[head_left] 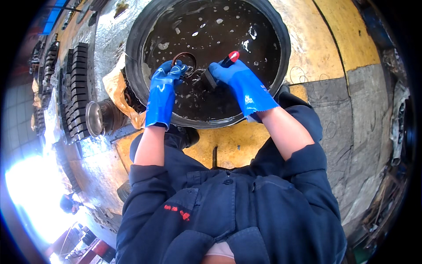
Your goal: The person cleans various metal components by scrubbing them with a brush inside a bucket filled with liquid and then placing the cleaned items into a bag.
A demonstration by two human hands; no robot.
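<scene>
A big round black tub [134, 66] holds dark liquid with foam spots on its surface. Over it, my gloved left hand [165, 81] grips a dark metal ring [194, 61] by its near-left side, with the fingers closed. My right hand [237, 79], in the same kind of long blue glove, is wrapped round a brush with a black, red-ended handle [233, 56]. The brush's dark block-like head [208, 79] points toward the ring, just above the liquid. A small gap shows between brush and ring. Its bristles cannot be made out.
Left of the tub lie a crumpled tan bag [116, 88], a round metal cup-shaped part [94, 119] and rows of dark ridged metal parts [79, 83]. Grey sheeting [327, 119] covers yellow flooring [307, 33] on the right. Scrap [382, 207] lines the right edge.
</scene>
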